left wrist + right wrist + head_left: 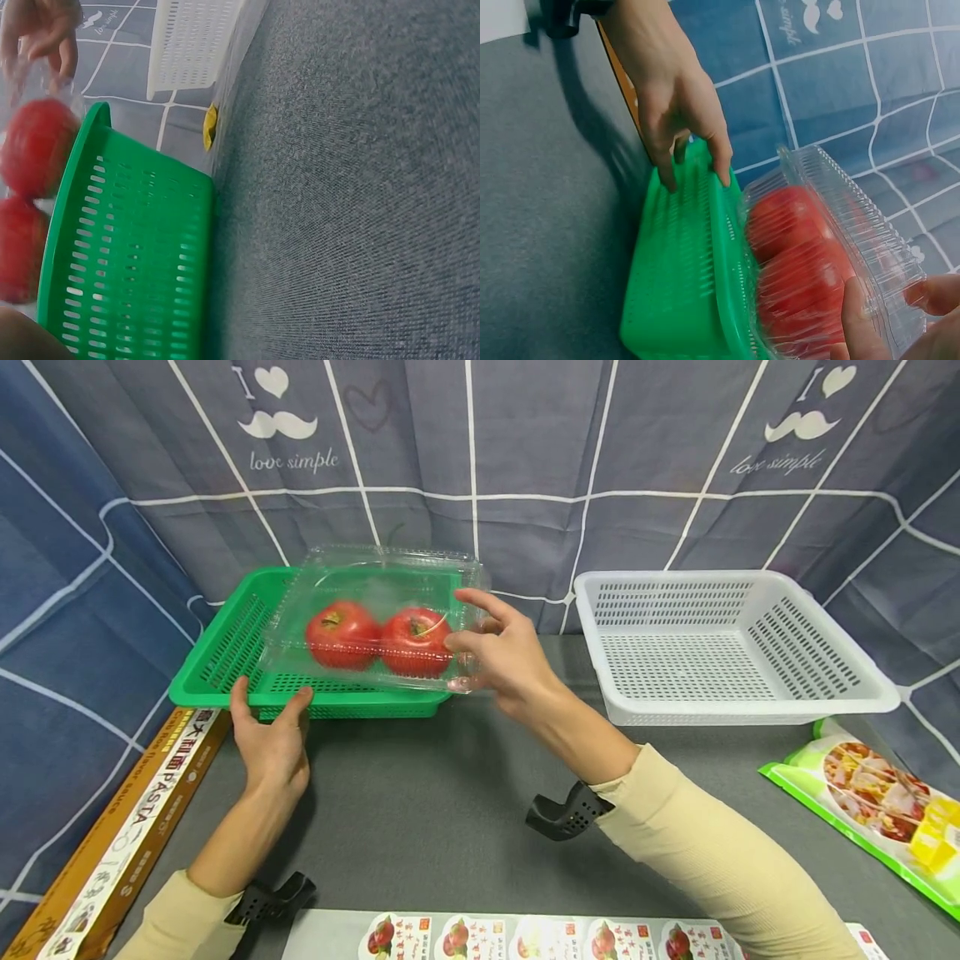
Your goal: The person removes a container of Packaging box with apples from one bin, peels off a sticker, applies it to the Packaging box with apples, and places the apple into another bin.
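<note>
My right hand (506, 652) pinches the right end of a clear plastic clamshell box (375, 560). Two red apples (342, 635) show through its plastic, side by side. The box is held over the green basket (360, 703) and overlaps most of it in the head view. My left hand (270, 743) is at the basket's front-left rim, thumb and fingers spread, fingertips right at the edge. In the right wrist view, the left hand (679, 105) reaches down to the rim with nothing else near its fingers, while the right thumb (862, 322) presses the box's end.
A white basket (738, 706) stands to the right. In front of it lies a green-edged food packet (877, 793). Along the left side is a long brown pasta box (123, 835). A sheet of apple labels (480, 935) lies at the front edge, and a patterned curtain (540, 460) hangs behind.
</note>
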Demonstrator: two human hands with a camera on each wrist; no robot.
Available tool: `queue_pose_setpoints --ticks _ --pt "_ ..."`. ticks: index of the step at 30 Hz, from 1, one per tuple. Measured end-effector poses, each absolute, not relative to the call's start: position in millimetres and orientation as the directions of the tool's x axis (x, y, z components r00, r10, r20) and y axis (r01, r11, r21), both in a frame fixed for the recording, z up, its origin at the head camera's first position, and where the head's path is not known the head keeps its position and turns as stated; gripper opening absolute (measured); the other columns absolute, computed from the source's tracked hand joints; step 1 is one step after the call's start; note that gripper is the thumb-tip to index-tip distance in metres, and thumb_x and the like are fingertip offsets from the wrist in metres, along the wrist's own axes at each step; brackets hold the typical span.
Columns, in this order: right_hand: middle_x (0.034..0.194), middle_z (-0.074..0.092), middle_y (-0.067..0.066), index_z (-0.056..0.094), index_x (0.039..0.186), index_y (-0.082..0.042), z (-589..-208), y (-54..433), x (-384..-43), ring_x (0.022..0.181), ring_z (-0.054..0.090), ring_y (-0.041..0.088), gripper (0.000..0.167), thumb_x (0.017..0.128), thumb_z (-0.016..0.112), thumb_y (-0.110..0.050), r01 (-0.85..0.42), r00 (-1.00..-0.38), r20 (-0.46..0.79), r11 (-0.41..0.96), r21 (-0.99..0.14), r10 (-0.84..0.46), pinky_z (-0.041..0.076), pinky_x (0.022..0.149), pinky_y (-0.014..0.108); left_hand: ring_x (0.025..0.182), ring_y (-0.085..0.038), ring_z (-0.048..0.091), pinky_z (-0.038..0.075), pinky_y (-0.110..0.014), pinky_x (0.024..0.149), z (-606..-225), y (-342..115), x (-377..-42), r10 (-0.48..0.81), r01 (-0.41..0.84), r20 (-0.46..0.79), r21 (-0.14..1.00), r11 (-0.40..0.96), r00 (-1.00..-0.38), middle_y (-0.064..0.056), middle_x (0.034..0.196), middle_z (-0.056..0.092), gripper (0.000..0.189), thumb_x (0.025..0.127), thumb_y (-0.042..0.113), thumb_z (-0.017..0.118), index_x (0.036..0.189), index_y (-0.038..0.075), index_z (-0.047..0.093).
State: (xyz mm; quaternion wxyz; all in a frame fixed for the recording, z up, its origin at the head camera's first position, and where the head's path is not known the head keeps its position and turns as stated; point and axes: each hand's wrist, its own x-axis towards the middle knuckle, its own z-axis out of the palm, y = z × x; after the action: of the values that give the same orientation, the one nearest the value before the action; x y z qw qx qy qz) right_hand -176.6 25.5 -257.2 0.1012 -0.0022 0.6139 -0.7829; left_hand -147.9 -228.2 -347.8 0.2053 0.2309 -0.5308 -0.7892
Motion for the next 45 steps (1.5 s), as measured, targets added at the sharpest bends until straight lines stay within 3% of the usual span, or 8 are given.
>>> queue_pose_setpoints --ticks 6,12,16,19,25,29,36,45 --pt "0.110 0.044 0.008 0.060 0.136 -0.023 -256 48 -161 0.082 0.062 0.018 0.060 0.085 0.067 0.006 0.149 -0.983 -0.127 -0.168 -0.975 -0.136 0.048 0.047 0.028 0.104 -0.010 0.050 0.047 -0.020 0.088 -349 -229 -148 -0.565 0.085 -0.134 0.934 -0.346 -0.814 -0.002 0.155 0.013 0.087 0.090 -0.001 0.069 0.156 0.029 0.021" --pt "0.118 0.040 0.010 0.057 0.139 -0.021 -261 71 -142 0.080 0.061 0.018 0.061 0.085 0.066 0.006 0.149 -0.982 -0.130 -0.141 -0.979 -0.140 0.052 0.050 0.029 0.105 -0.011 0.051 0.049 -0.016 0.079 -350 -227 -149 -0.568 0.119 -0.102 0.934 -0.338 -0.817 -0.002 0.155 0.016 0.084 0.092 -0.006 0.063 0.156 0.029 0.022" --pt "0.123 0.037 0.011 0.054 0.141 -0.019 -269 88 -126 0.086 0.062 0.020 0.061 0.087 0.064 0.007 0.162 -0.979 -0.141 -0.147 -0.976 -0.144 0.055 0.053 0.031 0.130 -0.016 0.037 0.046 -0.019 0.090 -352 -229 -147 -0.569 0.074 -0.108 0.955 -0.288 -0.816 0.003 0.160 0.006 0.084 0.093 0.003 0.065 0.157 0.034 0.019" --pt "0.126 0.035 0.014 0.050 0.144 -0.015 -277 101 -113 0.090 0.062 0.023 0.061 0.089 0.063 0.008 0.167 -0.977 -0.142 -0.157 -0.973 -0.162 0.059 0.058 0.039 0.138 -0.018 0.028 0.041 -0.023 0.099 -353 -231 -143 -0.572 0.031 -0.120 0.968 -0.248 -0.811 0.009 0.161 -0.004 0.087 0.093 0.008 0.068 0.157 0.035 0.016" --pt "0.134 0.030 0.017 0.044 0.147 -0.011 -287 128 -88 0.085 0.062 0.022 0.062 0.090 0.061 0.008 0.169 -0.972 -0.140 -0.151 -0.974 -0.189 0.059 0.063 0.045 0.135 -0.022 0.038 0.041 -0.025 0.102 -356 -233 -140 -0.562 0.032 -0.119 0.967 -0.251 -0.818 0.008 0.161 -0.004 0.086 0.093 0.008 0.068 0.157 0.034 0.016" --pt "0.140 0.025 0.019 0.042 0.147 -0.011 -293 145 -72 0.087 0.062 0.022 0.063 0.091 0.063 0.006 0.166 -0.973 -0.139 -0.140 -0.976 -0.183 0.058 0.064 0.048 0.137 -0.023 0.035 0.041 -0.024 0.102 -355 -232 -138 -0.543 0.036 -0.099 0.972 -0.232 -0.834 0.007 0.161 -0.006 0.086 0.093 0.012 0.068 0.157 0.034 0.015" --pt "0.136 0.025 0.018 0.044 0.146 -0.015 -313 176 -52 0.092 0.064 0.026 0.058 0.093 0.062 0.003 0.154 -0.974 -0.128 -0.128 -0.980 -0.189 0.057 0.062 0.051 0.141 -0.021 0.031 0.039 -0.030 0.106 -354 -231 -138 -0.513 0.019 -0.099 0.975 -0.219 -0.853 0.011 0.161 -0.008 0.086 0.095 0.013 0.067 0.157 0.037 0.013" --pt "0.141 0.021 0.020 0.046 0.144 -0.017 -333 191 -41 0.082 0.064 0.026 0.055 0.094 0.061 0.002 0.185 -0.969 -0.168 -0.084 -0.979 -0.179 0.058 0.062 0.047 0.139 -0.021 0.034 0.041 -0.026 0.103 -354 -233 -138 -0.520 0.012 -0.107 0.975 -0.221 -0.848 0.010 0.161 -0.008 0.087 0.094 0.013 0.067 0.157 0.037 0.013"
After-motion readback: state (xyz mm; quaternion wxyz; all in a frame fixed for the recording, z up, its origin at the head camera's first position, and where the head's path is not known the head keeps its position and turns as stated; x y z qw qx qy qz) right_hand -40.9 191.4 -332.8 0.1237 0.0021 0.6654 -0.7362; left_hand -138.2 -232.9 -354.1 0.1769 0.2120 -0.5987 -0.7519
